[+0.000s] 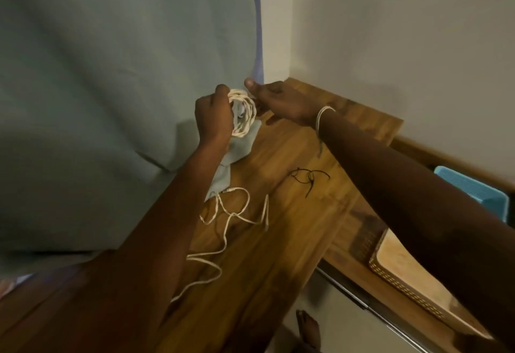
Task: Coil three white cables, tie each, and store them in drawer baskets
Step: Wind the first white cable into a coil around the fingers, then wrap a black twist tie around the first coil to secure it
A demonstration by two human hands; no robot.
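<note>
My left hand (213, 117) holds a coil of white cable (244, 111) upright above the back of the wooden table (284, 241). My right hand (281, 102) pinches the coil's top right side, thumb raised. A second white cable (223, 230) lies loose and uncoiled on the table below my left forearm, trailing toward the near edge. Black ties (308, 177) lie tangled on the wood under my right forearm.
A pale green cloth (97, 88) hangs at the left and spills onto the table. To the right an open drawer holds a tan basket (401, 272) and a blue basket (473, 191). White walls meet behind. A bare foot (308, 330) shows on the floor below.
</note>
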